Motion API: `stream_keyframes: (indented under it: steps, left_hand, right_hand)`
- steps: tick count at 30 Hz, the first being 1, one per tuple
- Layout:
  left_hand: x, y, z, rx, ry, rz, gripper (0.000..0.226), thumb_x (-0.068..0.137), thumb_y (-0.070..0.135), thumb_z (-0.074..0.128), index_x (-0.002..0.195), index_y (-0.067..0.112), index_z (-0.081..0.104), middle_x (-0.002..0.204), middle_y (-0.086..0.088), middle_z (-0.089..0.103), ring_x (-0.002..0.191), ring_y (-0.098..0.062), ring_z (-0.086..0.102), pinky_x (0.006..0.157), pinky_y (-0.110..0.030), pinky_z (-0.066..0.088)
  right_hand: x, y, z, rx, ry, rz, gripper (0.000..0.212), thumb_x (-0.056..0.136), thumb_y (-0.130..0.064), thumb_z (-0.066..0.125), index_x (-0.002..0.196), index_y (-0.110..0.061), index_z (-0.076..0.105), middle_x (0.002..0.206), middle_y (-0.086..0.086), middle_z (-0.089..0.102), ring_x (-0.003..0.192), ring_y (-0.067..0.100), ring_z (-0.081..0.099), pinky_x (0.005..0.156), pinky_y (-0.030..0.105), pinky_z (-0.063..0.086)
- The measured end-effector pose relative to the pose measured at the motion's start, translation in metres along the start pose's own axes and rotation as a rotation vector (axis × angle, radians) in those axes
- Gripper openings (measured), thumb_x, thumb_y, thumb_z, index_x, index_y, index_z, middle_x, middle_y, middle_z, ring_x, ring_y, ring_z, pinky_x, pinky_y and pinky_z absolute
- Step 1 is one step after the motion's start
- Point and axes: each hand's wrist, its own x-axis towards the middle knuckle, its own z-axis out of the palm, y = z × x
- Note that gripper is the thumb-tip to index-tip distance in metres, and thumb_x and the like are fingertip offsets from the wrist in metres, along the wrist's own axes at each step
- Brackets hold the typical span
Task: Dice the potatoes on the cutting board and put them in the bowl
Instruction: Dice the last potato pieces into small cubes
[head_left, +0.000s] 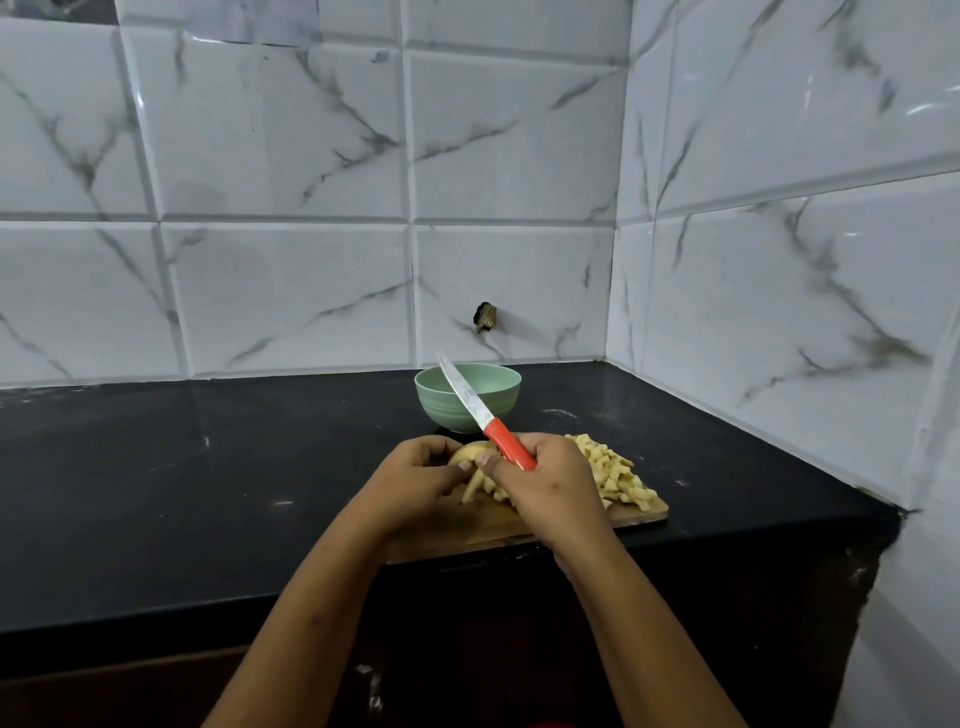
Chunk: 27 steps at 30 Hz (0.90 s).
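A wooden cutting board (636, 514) lies on the black counter, near its front edge. A pile of diced potato (615, 475) covers the board's right side. My left hand (415, 475) holds a partly sliced potato (467, 453) over the board, and cut strips hang from it. My right hand (545, 475) grips a knife (470, 402) by its red handle, blade pointing up and away, while its fingers touch the potato. A light green bowl (467, 397) stands just behind the board; the blade crosses in front of it, and nothing shows inside it.
The black counter (208, 493) runs far to the left. Marble-patterned tiled walls close the back and the right side, meeting in a corner behind the bowl. A small dark fitting (483, 316) sticks out of the back wall above the bowl.
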Motion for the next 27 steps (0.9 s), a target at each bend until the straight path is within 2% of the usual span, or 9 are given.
stream_keyframes:
  steps: [2, 5, 7, 10, 12, 14, 20, 23, 27]
  left_hand:
    - [-0.004, 0.002, 0.000, -0.046, -0.018, 0.003, 0.012, 0.094, 0.009, 0.055, 0.093, 0.011, 0.066, 0.075, 0.003, 0.065, 0.065, -0.005, 0.051, 0.059, -0.014, 0.040]
    - [-0.002, 0.000, -0.003, -0.094, -0.006, -0.049, 0.014, 0.095, 0.009, 0.054, 0.089, 0.011, 0.067, 0.071, 0.005, 0.065, 0.065, -0.007, 0.051, 0.062, -0.018, 0.041]
    - [0.004, -0.005, -0.004, 0.117, 0.106, -0.108, 0.012, 0.094, 0.020, 0.056, 0.097, 0.020, 0.068, 0.081, 0.008, 0.068, 0.079, -0.010, 0.057, 0.078, -0.028, 0.047]
    - [0.002, -0.006, 0.005, 0.576, 0.283, -0.152, 0.024, 0.094, 0.034, 0.052, 0.116, 0.031, 0.061, 0.115, 0.007, 0.063, 0.112, -0.019, 0.054, 0.101, -0.040, 0.037]
    - [-0.003, -0.004, 0.013, 0.690, 0.318, -0.112, 0.030, 0.096, 0.035, 0.047, 0.125, 0.031, 0.056, 0.127, 0.004, 0.057, 0.118, -0.020, 0.050, 0.099, -0.039, 0.032]
    - [-0.002, -0.004, 0.013, 0.735, 0.309, -0.079, 0.031, 0.097, 0.036, 0.045, 0.126, 0.033, 0.057, 0.129, 0.004, 0.056, 0.118, -0.020, 0.050, 0.096, -0.038, 0.033]
    - [0.002, -0.009, 0.009, 0.768, 0.140, -0.087, 0.028, 0.097, 0.045, 0.045, 0.120, 0.045, 0.061, 0.131, 0.004, 0.050, 0.122, -0.021, 0.046, 0.095, -0.042, 0.033]
    - [0.002, -0.011, 0.009, 0.759, 0.191, -0.070, 0.025, 0.096, 0.041, 0.049, 0.116, 0.045, 0.062, 0.129, 0.005, 0.054, 0.119, -0.020, 0.048, 0.094, -0.041, 0.033]
    - [-0.002, -0.011, 0.010, 0.773, 0.291, -0.047, 0.022, 0.094, 0.042, 0.053, 0.113, 0.042, 0.064, 0.123, 0.009, 0.058, 0.114, -0.016, 0.051, 0.089, -0.036, 0.033]
  right_hand:
    - [0.004, 0.000, 0.004, 0.030, 0.010, 0.028, 0.023, 0.084, -0.027, 0.071, 0.076, -0.006, 0.066, 0.054, -0.005, 0.049, 0.053, 0.010, 0.047, 0.056, 0.027, 0.040]
    - [0.006, 0.000, 0.004, 0.046, -0.003, 0.074, 0.018, 0.087, -0.024, 0.068, 0.073, -0.013, 0.065, 0.046, -0.011, 0.049, 0.048, 0.004, 0.047, 0.054, 0.022, 0.039]
    - [0.005, 0.001, 0.006, -0.094, 0.027, 0.038, 0.013, 0.090, -0.027, 0.064, 0.080, -0.020, 0.065, 0.056, -0.012, 0.054, 0.055, 0.006, 0.051, 0.054, 0.023, 0.038]
    - [-0.005, -0.001, 0.018, -0.461, 0.151, -0.057, 0.016, 0.096, -0.036, 0.052, 0.100, -0.022, 0.059, 0.082, -0.006, 0.059, 0.075, 0.015, 0.058, 0.060, 0.027, 0.042]
    - [-0.010, -0.001, 0.025, -0.488, 0.181, -0.075, 0.020, 0.098, -0.037, 0.047, 0.106, -0.021, 0.056, 0.088, -0.003, 0.060, 0.081, 0.018, 0.059, 0.062, 0.027, 0.040]
    - [-0.009, 0.001, 0.026, -0.438, 0.198, -0.066, 0.020, 0.098, -0.037, 0.047, 0.104, -0.021, 0.056, 0.084, -0.004, 0.058, 0.076, 0.017, 0.055, 0.057, 0.027, 0.036]
    - [-0.005, 0.002, 0.019, -0.374, 0.190, -0.091, 0.021, 0.098, -0.039, 0.048, 0.103, -0.020, 0.057, 0.082, -0.003, 0.058, 0.079, 0.019, 0.059, 0.064, 0.033, 0.048]
    - [-0.008, 0.001, 0.015, -0.392, 0.161, -0.113, 0.024, 0.099, -0.040, 0.045, 0.106, -0.020, 0.057, 0.084, -0.002, 0.060, 0.077, 0.018, 0.060, 0.065, 0.035, 0.050]
    - [-0.018, 0.001, 0.007, -0.417, 0.095, -0.123, 0.026, 0.101, -0.039, 0.039, 0.115, -0.023, 0.054, 0.081, -0.006, 0.058, 0.070, 0.013, 0.056, 0.058, 0.031, 0.045]
